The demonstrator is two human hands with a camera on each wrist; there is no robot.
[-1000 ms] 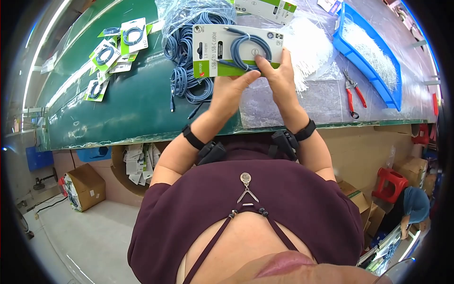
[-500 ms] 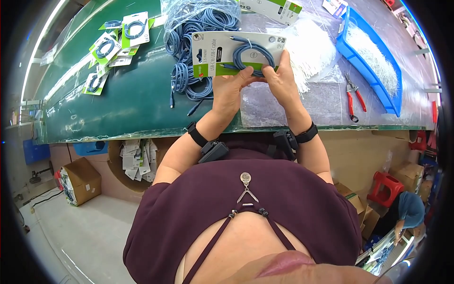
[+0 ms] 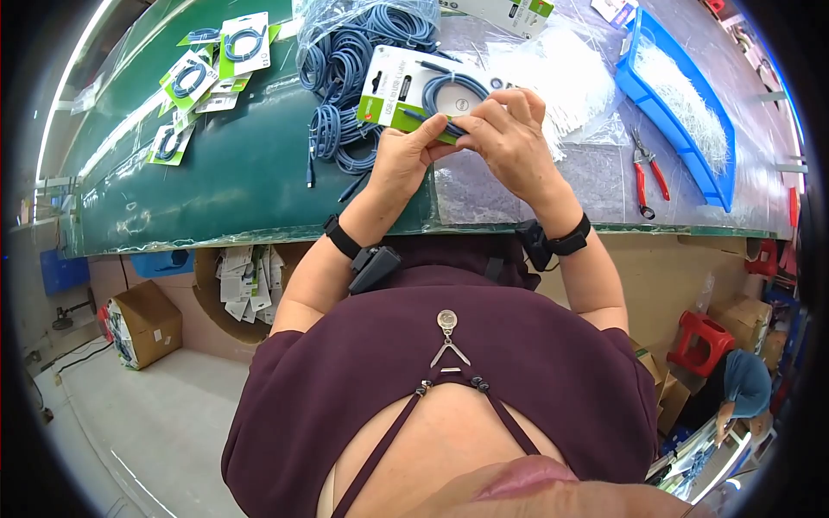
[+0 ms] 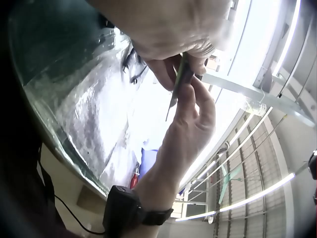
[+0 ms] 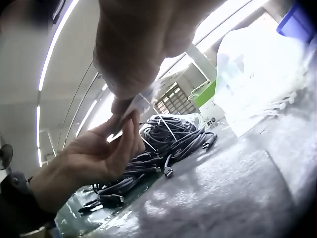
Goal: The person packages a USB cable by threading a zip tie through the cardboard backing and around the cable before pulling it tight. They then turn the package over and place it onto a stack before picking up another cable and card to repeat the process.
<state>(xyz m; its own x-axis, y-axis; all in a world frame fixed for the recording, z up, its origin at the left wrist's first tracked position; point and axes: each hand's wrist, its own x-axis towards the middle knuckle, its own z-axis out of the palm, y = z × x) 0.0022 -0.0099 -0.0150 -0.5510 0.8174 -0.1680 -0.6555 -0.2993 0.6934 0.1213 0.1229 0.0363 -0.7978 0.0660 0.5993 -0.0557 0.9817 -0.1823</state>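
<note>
A white and green card (image 3: pixel 385 86) carries a coiled blue USB-C cable (image 3: pixel 429 92), fastened with a pale tie. My left hand (image 3: pixel 402 162) grips the card's lower edge, thumb over the front. My right hand (image 3: pixel 518 148) pinches at the lower right part of the card, close by the cable, its other fingers bent. Seen edge-on in the left wrist view, the card (image 4: pixel 181 79) runs between the thumb and fingers of both hands. Behind the card lies a heap of blue coiled cables (image 3: pixel 332 129), partly under clear plastic.
Several carded cables (image 3: pixel 245 45) lie on the green table at left. White ties (image 3: pixel 566 78) are heaped on plastic to the right. Beyond them are red-handled cutters (image 3: pixel 641 183) and a blue tray (image 3: pixel 718 177) of white strands. Another card (image 3: pixel 509 13) lies at the back.
The card has tilted and come slightly left, its right end now overlapped by the right hand. The right hand has turned inward, from gripping the right end to pinching near the lower edge.
</note>
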